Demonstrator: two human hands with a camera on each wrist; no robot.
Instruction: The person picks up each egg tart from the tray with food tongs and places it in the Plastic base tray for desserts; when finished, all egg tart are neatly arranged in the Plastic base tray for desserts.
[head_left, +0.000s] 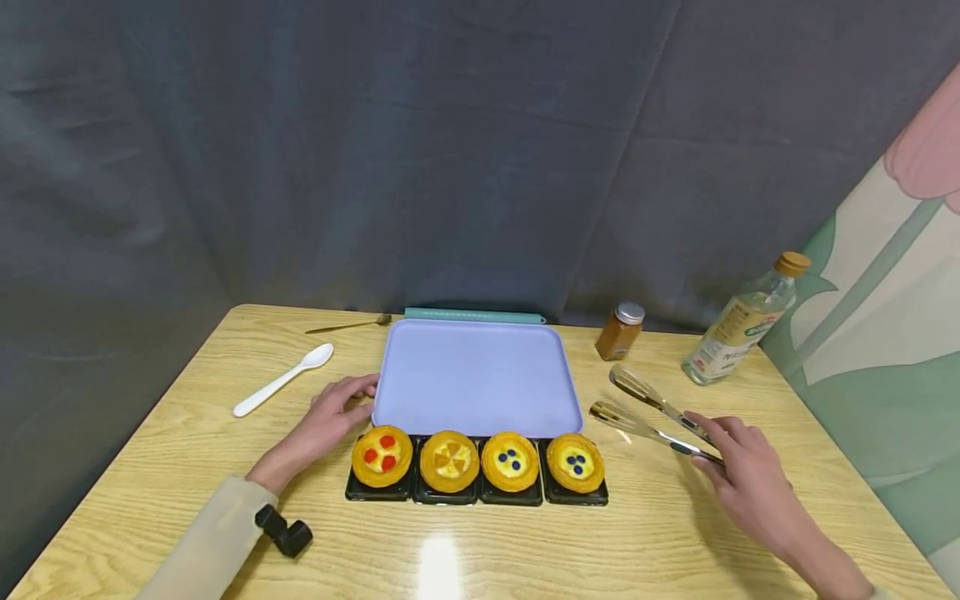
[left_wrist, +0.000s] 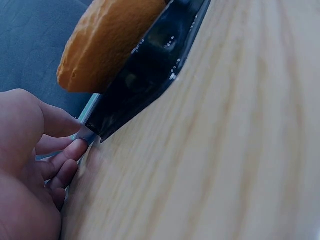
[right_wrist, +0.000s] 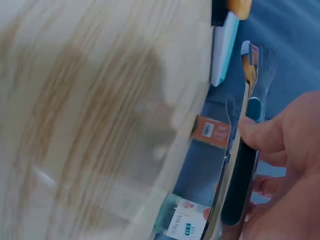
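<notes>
My left hand [head_left: 335, 420] is at the near left side of a lilac tray [head_left: 476, 375]. In the left wrist view, thumb and curled fingers [left_wrist: 65, 150] pinch the tray's rim beside a black plastic holder [left_wrist: 132, 82]. My right hand [head_left: 752, 469] grips metal tongs [head_left: 652, 429] by dark handles, the two arms spread apart and pointing toward the tray. Along the tray's near edge runs a row of tarts in black holders: a red-topped tart [head_left: 382, 457] at left, an orange-topped tart [head_left: 449, 462], then two blue-dotted tarts [head_left: 510, 462].
A white spoon [head_left: 283, 380] and a thin dark-gold spoon [head_left: 348, 324] lie at left. Behind the tray is a teal bar [head_left: 475, 316]. A brown jar with a silver lid [head_left: 621, 331] and a clear labelled bottle [head_left: 746, 321] stand back right. A dark curtain [head_left: 390, 158] hangs behind.
</notes>
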